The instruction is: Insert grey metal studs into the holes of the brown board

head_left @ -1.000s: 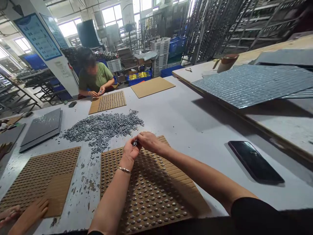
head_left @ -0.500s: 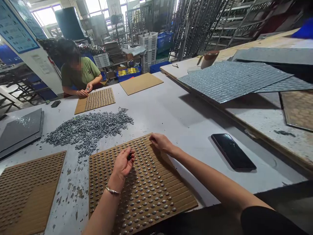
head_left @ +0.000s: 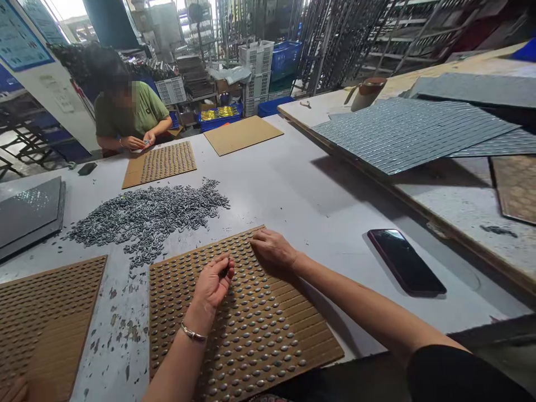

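Observation:
A brown board (head_left: 268, 340) with rows of oval pockets lies in front of me, many pockets filled with small grey oval pieces. My left hand (head_left: 213, 282) hovers over its upper middle, fingers curled round a few dark pieces. My right hand (head_left: 272, 247) rests palm down on the board's far right corner, fingertips pressed on a pocket; whether a piece lies under them is hidden. A heap of loose grey pieces (head_left: 146, 215) is spread on the table just beyond the board.
A black phone (head_left: 405, 268) lies right of the board. Another brown board (head_left: 37, 318) sits at left, dark sheets (head_left: 29, 215) behind it. A person in a green shirt (head_left: 128, 114) works at a board (head_left: 161, 163) across the table. Grey mosaic sheets (head_left: 410, 134) lie at right.
My hands were together at the board's far edge one second ago. They have parted: the right went to the far right corner, the left drew back over the board with pieces in it.

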